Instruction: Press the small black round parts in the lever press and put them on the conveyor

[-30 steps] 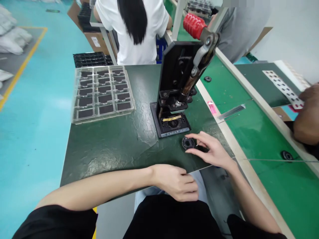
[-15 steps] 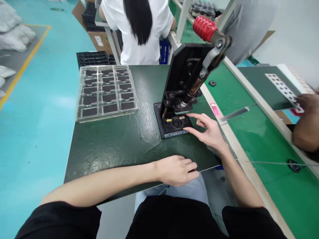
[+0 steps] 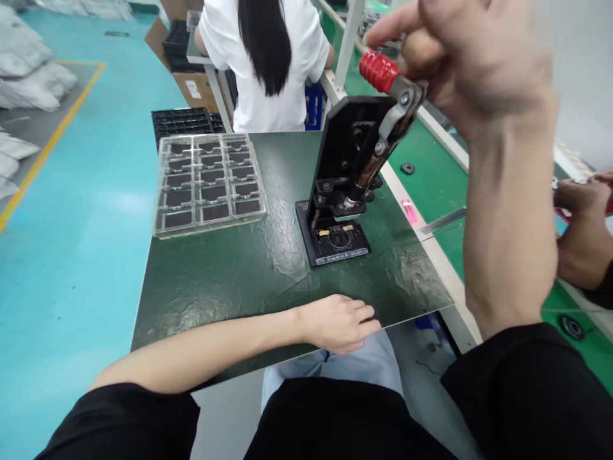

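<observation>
A black hand press stands upright on the dark green table, its red-gripped lever raised. Below the press head, a dark part with a round ring sits in the fixture on the base. My right hand is up beside the lever, fingers apart and bent around the far side of the red grip, not closed on it; some fingertips are hidden. My left hand rests at the table's front edge with its fingers curled together, and nothing shows in it.
A clear plastic tray with dark rectangular pieces in its compartments lies at the table's left. Right of the table runs a green belt carrying a small black part. A co-worker in white sits ahead; another person's hands show at right.
My right hand has left the press base and risen to the red lever grip. My left hand has stayed at the table edge. The lever is still raised.
</observation>
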A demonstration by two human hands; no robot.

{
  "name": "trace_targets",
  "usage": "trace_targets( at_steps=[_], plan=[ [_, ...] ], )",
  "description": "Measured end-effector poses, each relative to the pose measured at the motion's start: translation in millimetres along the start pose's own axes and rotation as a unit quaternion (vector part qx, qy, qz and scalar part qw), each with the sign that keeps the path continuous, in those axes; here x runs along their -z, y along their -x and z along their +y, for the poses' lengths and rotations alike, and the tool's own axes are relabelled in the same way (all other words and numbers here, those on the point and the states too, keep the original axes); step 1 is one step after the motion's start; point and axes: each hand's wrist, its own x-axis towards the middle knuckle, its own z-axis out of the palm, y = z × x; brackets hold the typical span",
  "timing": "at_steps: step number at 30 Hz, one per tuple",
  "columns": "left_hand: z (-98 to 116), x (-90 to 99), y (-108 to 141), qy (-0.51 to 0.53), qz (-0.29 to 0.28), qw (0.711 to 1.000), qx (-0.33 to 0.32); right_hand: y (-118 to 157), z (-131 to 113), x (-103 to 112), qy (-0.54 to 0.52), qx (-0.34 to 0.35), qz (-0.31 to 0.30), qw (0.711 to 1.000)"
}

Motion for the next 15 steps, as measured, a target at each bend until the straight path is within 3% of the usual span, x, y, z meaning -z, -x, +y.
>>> trace_targets(
  at_steps=[2, 6, 9, 11, 13, 15],
  plan=[
    [-1, -0.2, 0, -0.001, 0.001, 1.000, 0.001, -5, -17, -2, 0.015, 0.000, -0.074, 0.997],
    [-2, -0.9, -1, 0.001, 0.002, 1.000, 0.003, -9, -22, -5, 0.132, -0.025, -0.070, 0.988],
    [-3, -0.8, 0, 0.000, 0.003, 1.000, 0.003, -20, -2, -7, 0.063, -0.133, -0.149, 0.978],
    [-4, -0.6, 0, -0.002, 0.005, 1.000, 0.001, -23, 8, -9, -0.019, -0.155, -0.157, 0.975],
    [-5, -0.5, 0, -0.005, 0.006, 1.000, 0.001, -16, 8, -11, -0.029, -0.083, -0.110, 0.990],
    [-5, -0.5, 0, -0.010, 0.005, 1.000, 0.001, 4, 2, -12, 0.002, 0.049, -0.027, 0.998]
  ],
)
